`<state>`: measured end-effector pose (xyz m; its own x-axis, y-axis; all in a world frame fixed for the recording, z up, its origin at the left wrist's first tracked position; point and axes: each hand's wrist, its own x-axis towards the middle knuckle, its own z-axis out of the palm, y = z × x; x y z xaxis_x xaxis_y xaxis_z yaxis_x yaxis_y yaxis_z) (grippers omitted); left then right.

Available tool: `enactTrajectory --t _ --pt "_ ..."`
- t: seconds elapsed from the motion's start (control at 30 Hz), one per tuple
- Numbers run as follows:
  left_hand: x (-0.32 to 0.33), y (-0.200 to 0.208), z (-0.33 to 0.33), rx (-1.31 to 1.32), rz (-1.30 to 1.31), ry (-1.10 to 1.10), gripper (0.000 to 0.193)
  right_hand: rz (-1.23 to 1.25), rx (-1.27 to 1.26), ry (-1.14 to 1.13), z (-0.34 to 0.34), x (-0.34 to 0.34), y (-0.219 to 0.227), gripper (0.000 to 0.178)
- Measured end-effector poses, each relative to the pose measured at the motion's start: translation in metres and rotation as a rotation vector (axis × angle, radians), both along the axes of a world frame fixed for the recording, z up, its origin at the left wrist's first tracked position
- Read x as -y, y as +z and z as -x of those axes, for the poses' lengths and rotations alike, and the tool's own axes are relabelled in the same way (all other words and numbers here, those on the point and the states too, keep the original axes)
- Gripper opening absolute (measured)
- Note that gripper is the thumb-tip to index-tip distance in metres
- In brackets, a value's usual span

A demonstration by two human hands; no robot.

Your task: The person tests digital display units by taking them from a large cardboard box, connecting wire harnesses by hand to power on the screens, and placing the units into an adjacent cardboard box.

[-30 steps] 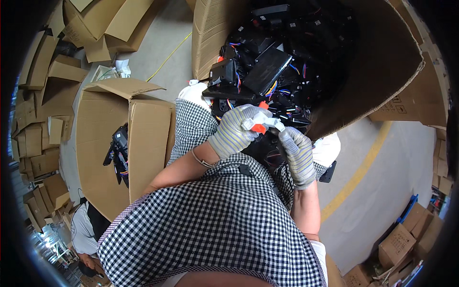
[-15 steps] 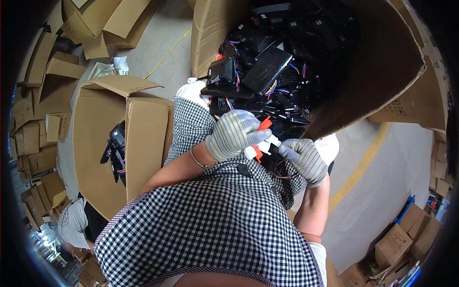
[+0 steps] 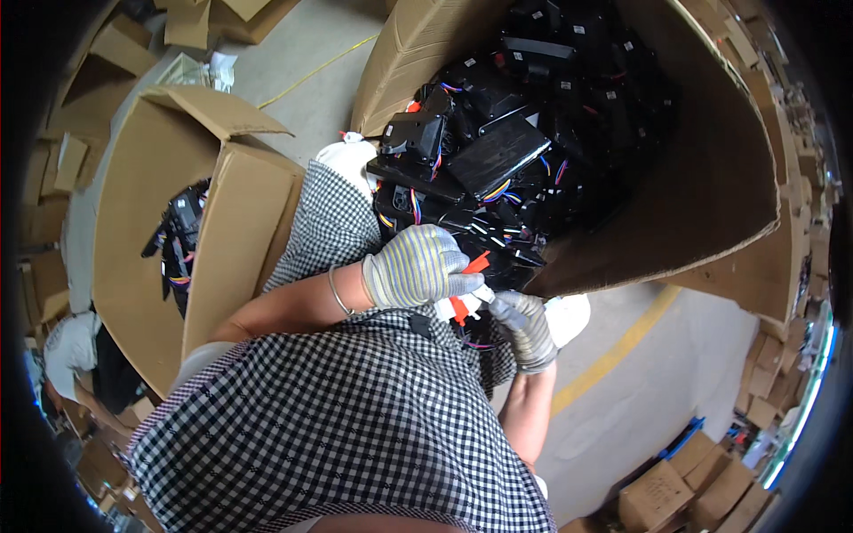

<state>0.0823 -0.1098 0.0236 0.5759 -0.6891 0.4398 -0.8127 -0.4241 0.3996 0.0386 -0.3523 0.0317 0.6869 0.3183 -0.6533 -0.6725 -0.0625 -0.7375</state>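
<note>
My left hand (image 3: 416, 269), in a striped grey-and-yellow work glove, is closed around a small cluster of white and red plastic connectors (image 3: 458, 308). One red tip shows above its thumb, and more red and white parts stick out below. My right hand (image 3: 526, 330), gloved alike, pinches a white end of the cluster close to the left fingertips. Thin dark and reddish wires hang under the hands. The hands are over my checked apron (image 3: 355, 409), just in front of a heap of black plastic units (image 3: 498, 155) with coloured wires.
A large open carton (image 3: 693, 213) holds the heap, its torn flap curving on the right. Another carton (image 3: 240, 213) at left contains more black units. Another person (image 3: 75, 355) bends at far left. Stacked boxes (image 3: 657, 493) and a yellow floor line (image 3: 613, 355) lie at right.
The view has shifted and turned somewhat. My right hand has come closer to the left and turned at the wrist. Both hands keep their grip on the white and red connectors.
</note>
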Motion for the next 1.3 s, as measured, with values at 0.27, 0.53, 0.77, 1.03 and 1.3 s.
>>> enactTrajectory --t 0.27,0.53,0.77,1.03,1.3 --pt "-0.004 -0.016 0.004 -0.051 0.101 0.103 0.037 0.022 0.128 -0.098 0.001 -0.016 -0.006 0.022" --pt "-0.004 -0.017 0.006 -0.119 0.050 0.058 0.035 -0.060 0.089 -0.086 0.012 -0.022 -0.015 0.031" --pt "-0.002 -0.015 0.010 -0.152 0.075 0.049 0.040 -0.506 -0.205 -0.429 0.029 -0.034 -0.025 0.046" --pt "-0.005 -0.012 0.008 -0.188 0.113 0.023 0.040 -0.691 -0.194 -0.388 0.035 -0.042 -0.020 0.043" --pt "0.015 -0.021 0.009 -0.740 0.133 0.195 0.052 -0.310 -0.064 -0.270 0.028 -0.048 0.001 0.037"
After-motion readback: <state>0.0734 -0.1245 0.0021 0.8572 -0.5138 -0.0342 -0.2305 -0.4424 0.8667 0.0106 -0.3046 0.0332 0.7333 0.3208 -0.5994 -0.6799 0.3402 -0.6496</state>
